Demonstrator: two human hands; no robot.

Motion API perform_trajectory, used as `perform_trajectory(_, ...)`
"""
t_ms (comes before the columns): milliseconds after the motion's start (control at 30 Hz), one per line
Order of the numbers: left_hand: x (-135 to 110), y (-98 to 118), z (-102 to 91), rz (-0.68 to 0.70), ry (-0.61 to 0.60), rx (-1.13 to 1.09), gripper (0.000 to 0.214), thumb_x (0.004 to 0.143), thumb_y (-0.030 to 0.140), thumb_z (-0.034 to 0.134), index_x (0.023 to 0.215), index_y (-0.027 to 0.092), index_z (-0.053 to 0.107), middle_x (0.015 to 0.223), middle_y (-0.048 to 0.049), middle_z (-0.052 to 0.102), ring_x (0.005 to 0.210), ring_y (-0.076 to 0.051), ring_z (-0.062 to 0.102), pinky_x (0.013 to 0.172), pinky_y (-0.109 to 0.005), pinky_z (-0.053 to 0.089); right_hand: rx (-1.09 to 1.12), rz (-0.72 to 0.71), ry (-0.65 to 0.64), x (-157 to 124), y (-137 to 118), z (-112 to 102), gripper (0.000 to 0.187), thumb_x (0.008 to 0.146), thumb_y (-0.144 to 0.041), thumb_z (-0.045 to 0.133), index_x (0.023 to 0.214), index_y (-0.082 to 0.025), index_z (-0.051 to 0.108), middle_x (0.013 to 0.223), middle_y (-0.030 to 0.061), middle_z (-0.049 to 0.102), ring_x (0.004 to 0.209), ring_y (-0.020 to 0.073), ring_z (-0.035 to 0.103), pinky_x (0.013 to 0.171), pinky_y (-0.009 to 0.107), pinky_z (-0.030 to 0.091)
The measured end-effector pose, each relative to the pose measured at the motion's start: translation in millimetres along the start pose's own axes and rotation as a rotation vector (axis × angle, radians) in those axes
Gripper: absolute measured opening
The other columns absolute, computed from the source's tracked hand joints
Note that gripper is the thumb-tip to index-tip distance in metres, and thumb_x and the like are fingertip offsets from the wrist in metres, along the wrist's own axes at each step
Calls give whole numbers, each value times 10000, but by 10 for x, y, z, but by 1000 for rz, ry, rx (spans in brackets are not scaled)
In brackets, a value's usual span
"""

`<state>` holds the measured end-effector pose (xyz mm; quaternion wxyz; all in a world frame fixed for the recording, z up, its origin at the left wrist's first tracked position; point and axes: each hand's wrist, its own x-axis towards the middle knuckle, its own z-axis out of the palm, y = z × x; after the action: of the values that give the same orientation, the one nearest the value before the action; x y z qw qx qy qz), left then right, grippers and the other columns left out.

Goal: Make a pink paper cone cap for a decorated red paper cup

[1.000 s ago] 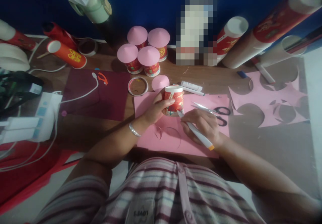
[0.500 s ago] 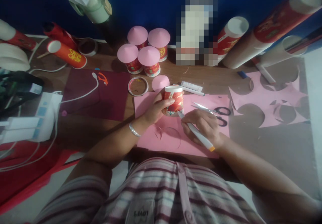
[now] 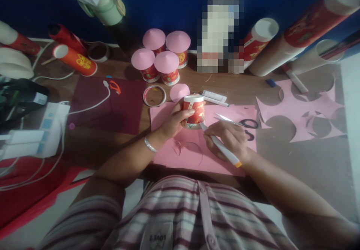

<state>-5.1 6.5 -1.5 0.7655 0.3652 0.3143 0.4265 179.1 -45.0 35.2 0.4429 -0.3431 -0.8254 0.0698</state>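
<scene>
A red paper cup (image 3: 198, 111) with a gold pattern and a white top edge is gripped in my left hand (image 3: 177, 120), thumb across its side. My right hand (image 3: 229, 139) is closed round a white marker (image 3: 225, 150) with an orange end. The marker's tip is at the lower right side of the cup; whether it touches is too small to tell. Beneath both hands lie pink paper sheets (image 3: 174, 158). Scissors (image 3: 249, 124) with black handles rest beside my right hand, partly hidden by it. Just behind the cup sits a loose pink paper cone (image 3: 180, 92).
Several red cups topped with pink cones (image 3: 166, 62) stand at the back. A tape roll (image 3: 154, 95) and a marker (image 3: 216, 101) lie nearby. Cut-out pink paper (image 3: 303, 111) is to the right, tall paper tubes (image 3: 309, 29) behind it. A white cable (image 3: 90, 110) crosses the left side.
My right hand and the marker have shifted slightly to the right. The cup has moved or turned very slightly in my left hand.
</scene>
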Motion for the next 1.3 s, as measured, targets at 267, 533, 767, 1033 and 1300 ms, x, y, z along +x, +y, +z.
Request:
perform_trajectory(267,-9,23,12,-26,20,-5,457,802,342,695,1235,213,622,1173,-85,733,999,-226,708,860,-357,579,8,6,-34,-15,-9,-12,169,861,-77,632,947,-211,574,714,-1,680,596,150,652,548,276,532)
perform_trajectory(533,-6,18,9,-24,24,9,479,803,353,690,1241,176,612,1167,-105,729,1004,-247,710,855,-364,575,8,9,-32,-9,-25,-12,161,861,-78,624,941,-212,583,711,-3,679,596,154,654,548,275,530)
perform_trajectory(767,-4,28,20,-30,21,-3,452,803,358,691,1219,200,614,1154,-91,724,1013,-242,703,861,-360,566,-2,7,-29,7,-43,-2,158,875,-76,620,918,-221,573,702,-11,666,591,137,644,536,259,534)
perform_trajectory(1033,-5,38,29,-32,25,13,424,803,363,682,1193,208,626,1120,-83,734,1005,-244,704,834,-357,570,22,-10,-30,7,-35,3,185,856,-56,654,933,-200,568,712,3,675,605,147,656,544,268,549)
perform_trajectory(1300,-5,35,26,-30,24,-21,450,785,341,713,1196,182,625,1121,-89,730,984,-238,704,840,-352,574,19,-5,-37,-2,-37,4,180,862,-64,646,936,-202,558,708,4,676,604,146,652,537,266,541)
